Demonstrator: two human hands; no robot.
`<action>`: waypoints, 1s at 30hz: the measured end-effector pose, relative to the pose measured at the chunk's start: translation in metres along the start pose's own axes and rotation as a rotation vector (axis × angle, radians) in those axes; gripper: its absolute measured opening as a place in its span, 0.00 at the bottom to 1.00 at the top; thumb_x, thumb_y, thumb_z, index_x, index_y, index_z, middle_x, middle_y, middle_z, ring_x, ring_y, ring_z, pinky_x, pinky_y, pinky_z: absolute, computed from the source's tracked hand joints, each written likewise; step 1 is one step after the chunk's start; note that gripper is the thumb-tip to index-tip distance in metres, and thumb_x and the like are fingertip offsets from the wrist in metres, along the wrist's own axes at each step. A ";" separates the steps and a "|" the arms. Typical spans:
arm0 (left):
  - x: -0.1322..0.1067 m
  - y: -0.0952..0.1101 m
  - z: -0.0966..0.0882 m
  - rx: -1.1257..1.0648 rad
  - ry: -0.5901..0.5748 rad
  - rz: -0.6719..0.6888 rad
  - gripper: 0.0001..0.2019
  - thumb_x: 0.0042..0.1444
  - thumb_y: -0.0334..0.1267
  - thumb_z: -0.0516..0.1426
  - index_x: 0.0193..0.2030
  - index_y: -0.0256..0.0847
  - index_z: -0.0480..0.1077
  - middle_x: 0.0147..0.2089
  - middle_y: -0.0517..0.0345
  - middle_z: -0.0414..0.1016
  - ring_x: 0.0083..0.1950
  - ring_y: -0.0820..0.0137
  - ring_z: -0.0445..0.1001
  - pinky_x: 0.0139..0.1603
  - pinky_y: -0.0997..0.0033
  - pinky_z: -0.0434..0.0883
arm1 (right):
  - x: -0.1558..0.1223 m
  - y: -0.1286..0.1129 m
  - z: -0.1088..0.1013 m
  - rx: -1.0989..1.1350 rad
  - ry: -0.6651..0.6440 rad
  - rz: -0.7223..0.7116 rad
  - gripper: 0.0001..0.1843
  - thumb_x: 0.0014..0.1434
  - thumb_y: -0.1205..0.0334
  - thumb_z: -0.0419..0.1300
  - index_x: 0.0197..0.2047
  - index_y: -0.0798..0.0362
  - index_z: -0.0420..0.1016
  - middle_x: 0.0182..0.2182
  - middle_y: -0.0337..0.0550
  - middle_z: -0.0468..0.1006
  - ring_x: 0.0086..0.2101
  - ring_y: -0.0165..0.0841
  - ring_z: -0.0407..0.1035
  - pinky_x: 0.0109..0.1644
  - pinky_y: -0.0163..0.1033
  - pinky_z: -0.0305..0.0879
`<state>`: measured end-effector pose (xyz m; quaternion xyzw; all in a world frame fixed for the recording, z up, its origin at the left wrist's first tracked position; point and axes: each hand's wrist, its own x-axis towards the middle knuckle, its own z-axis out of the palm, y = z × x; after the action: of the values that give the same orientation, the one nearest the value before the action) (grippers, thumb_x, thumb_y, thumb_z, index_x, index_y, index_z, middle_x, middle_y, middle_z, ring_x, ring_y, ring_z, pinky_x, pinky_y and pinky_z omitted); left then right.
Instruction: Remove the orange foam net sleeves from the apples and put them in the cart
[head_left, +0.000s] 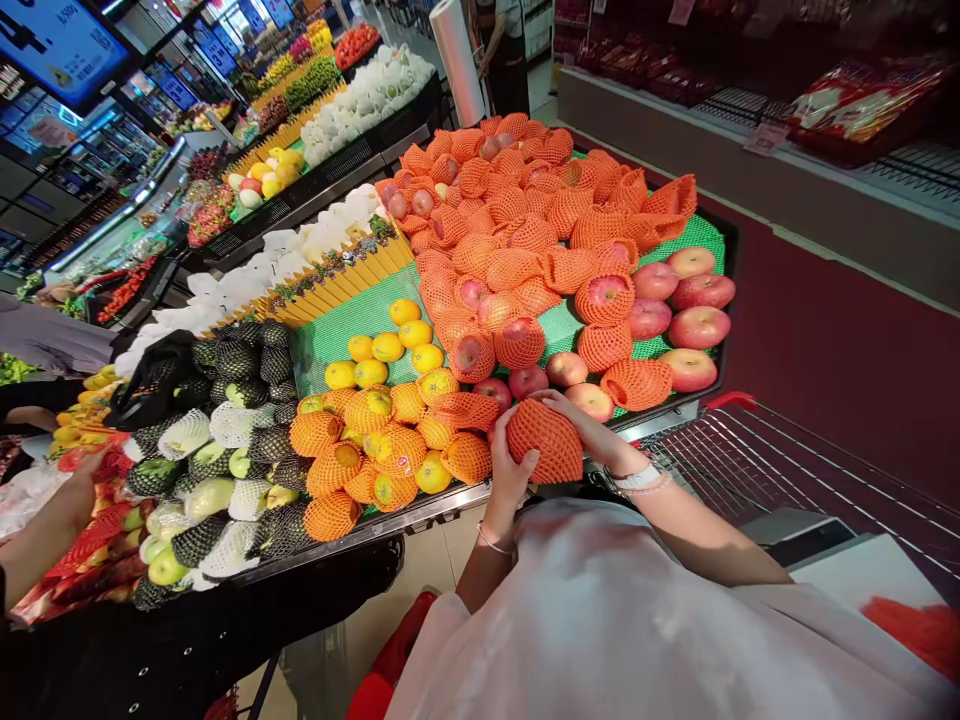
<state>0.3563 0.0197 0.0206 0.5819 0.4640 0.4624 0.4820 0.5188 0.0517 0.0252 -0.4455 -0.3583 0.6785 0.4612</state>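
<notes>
Close to my body, at the front edge of the fruit stand, both hands hold one round fruit, probably an apple, wrapped in an orange foam net (546, 442). My left hand (512, 458) wraps its left side, thumb across the net. Behind it my right hand (581, 420) grips the far right side, fingers partly hidden. Bare red apples (589, 402) lie just beyond my hands. An orange foam net (637, 384) lies to their right. To the left are yellow oranges (433, 472), several in orange nets.
A heap of netted apples (510, 210) covers the stand's far part. Pears and dark-netted fruit (236, 360) lie left. A wire shopping cart (720, 450) stands right. At far left, another person's arm (56, 520) reaches toward fruit. A plastic bag roll (457, 65) stands behind.
</notes>
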 end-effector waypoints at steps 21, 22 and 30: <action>0.009 0.002 -0.006 -0.144 -0.089 -0.122 0.30 0.66 0.60 0.46 0.68 0.47 0.59 0.66 0.47 0.65 0.63 0.62 0.70 0.66 0.57 0.66 | 0.032 -0.038 -0.059 -0.577 0.405 -0.484 0.48 0.48 0.43 0.69 0.68 0.50 0.60 0.65 0.53 0.63 0.65 0.49 0.56 0.72 0.55 0.49; 0.007 0.000 -0.009 -0.143 -0.084 -0.132 0.28 0.66 0.59 0.47 0.66 0.46 0.61 0.62 0.47 0.69 0.61 0.63 0.72 0.66 0.57 0.66 | 0.046 -0.046 -0.062 -0.754 0.436 -0.577 0.50 0.48 0.44 0.70 0.69 0.53 0.59 0.65 0.56 0.60 0.66 0.51 0.54 0.72 0.56 0.47; -0.027 -0.023 -0.024 -0.086 -0.147 -0.246 0.22 0.66 0.53 0.52 0.60 0.42 0.67 0.56 0.49 0.74 0.58 0.63 0.73 0.64 0.58 0.66 | 0.124 -0.046 -0.102 -1.534 0.324 -0.679 0.39 0.57 0.49 0.62 0.66 0.62 0.63 0.62 0.67 0.62 0.61 0.58 0.56 0.67 0.66 0.43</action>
<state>0.3267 -0.0014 -0.0018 0.5316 0.4750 0.3757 0.5921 0.6065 0.1909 -0.0024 -0.5947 -0.7621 0.0011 0.2559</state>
